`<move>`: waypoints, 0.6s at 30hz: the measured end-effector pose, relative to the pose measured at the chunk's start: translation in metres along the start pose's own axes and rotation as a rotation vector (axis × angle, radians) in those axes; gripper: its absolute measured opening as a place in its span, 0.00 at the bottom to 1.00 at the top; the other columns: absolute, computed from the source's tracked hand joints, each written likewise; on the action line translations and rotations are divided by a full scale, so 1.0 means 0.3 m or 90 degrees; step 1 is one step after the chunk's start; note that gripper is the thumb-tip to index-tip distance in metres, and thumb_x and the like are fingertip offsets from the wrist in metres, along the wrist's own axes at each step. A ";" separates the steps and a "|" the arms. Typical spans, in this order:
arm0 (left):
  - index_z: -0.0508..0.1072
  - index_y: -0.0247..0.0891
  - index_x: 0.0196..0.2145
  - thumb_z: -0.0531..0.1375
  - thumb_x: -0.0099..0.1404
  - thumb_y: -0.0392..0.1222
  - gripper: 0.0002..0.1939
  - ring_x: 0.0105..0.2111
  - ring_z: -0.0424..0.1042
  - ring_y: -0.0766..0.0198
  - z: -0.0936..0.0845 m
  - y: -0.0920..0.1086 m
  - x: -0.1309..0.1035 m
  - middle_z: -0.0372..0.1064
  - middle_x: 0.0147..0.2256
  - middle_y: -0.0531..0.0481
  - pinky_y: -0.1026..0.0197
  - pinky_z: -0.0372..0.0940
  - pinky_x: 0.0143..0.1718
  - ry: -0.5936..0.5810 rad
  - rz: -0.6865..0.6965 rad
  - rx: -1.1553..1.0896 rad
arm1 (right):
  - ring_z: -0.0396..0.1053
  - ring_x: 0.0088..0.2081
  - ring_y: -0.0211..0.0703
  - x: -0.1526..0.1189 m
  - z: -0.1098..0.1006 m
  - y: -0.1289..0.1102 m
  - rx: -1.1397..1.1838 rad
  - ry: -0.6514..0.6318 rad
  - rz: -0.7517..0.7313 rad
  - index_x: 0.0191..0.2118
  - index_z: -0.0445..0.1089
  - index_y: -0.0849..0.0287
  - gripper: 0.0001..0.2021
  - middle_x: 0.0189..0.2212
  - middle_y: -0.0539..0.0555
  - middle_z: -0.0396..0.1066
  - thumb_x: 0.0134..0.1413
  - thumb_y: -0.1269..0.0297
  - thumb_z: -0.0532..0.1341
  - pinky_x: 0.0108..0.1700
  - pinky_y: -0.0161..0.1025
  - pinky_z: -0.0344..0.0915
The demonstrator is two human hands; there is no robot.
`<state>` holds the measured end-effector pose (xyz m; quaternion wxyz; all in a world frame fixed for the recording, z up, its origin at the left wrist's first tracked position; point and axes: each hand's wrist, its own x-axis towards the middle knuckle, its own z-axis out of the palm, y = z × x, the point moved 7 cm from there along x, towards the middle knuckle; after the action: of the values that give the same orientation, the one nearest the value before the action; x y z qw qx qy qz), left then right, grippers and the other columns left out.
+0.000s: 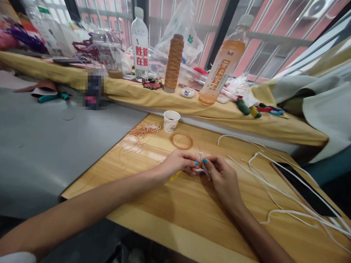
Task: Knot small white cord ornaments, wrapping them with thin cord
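Above the middle of the wooden table (153, 204), my left hand (182, 162) and my right hand (221, 173) meet with fingers pinched. Between them is a small bundle of white cord (203, 166), gripped from both sides. A thin brown thread sticks up beside it. A small yellow object (175, 176) shows just under my left hand. Behind the hands lies a coil of brown thread (181, 141). Fingers cover much of the bundle, so its shape is unclear.
A paper cup (171, 122) stands beside loose thread scraps (141, 130). Long white cords (274, 182) cross a phone (304, 188) at the right. Along the yellow-covered ledge (131, 94) stand a thread spool (174, 64), a clear bottle (140, 47) and a tilted orange drink bottle (225, 64).
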<state>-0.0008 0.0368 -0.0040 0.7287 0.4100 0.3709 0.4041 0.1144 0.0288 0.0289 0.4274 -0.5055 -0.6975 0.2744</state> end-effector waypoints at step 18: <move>0.72 0.29 0.29 0.62 0.47 0.32 0.08 0.22 0.66 0.72 -0.014 0.002 0.003 0.68 0.21 0.50 0.65 0.63 0.29 0.033 0.009 0.010 | 0.68 0.27 0.39 0.017 0.022 0.036 0.195 -0.031 0.076 0.28 0.67 0.59 0.09 0.24 0.51 0.71 0.45 0.58 0.58 0.30 0.35 0.65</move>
<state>-0.0042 0.0389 -0.0051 0.7129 0.4076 0.3900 0.4165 0.1132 0.0374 0.0187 0.4654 -0.4682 -0.6264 0.4146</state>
